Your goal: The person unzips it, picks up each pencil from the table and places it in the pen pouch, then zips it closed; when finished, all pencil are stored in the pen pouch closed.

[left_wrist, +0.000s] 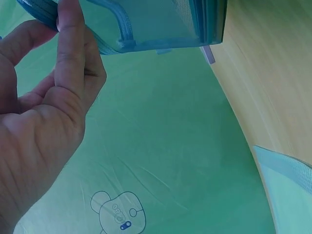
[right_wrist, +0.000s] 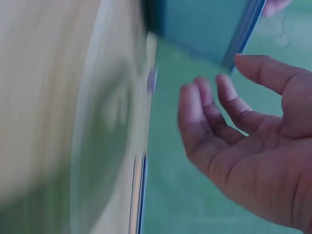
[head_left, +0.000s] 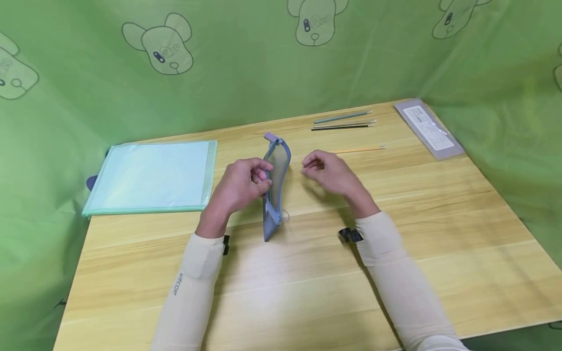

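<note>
Near the middle of the table, my left hand (head_left: 241, 185) pinches one top edge of a blue mesh zip pouch (head_left: 284, 165) between thumb and fingers. The pouch stands on its side edge with its zip undone and its mouth parted. In the left wrist view, the fingers of the left hand (left_wrist: 58, 92) grip the zip edge of the pouch (left_wrist: 165, 24). To the right of the pouch is my right hand (head_left: 329, 170), its fingers loosely curved and holding nothing. The right wrist view shows the right hand (right_wrist: 243, 126) just below the pouch (right_wrist: 200, 29).
A yellow pencil (head_left: 360, 149) lies beyond the right hand. Farther back lie a teal pencil (head_left: 342, 117) and a black pencil (head_left: 342, 127). A clear zip folder (head_left: 153, 175) is at left, a lavender packet (head_left: 428, 127) at far right. A purple piece (head_left: 270, 137) shows behind the pouch.
</note>
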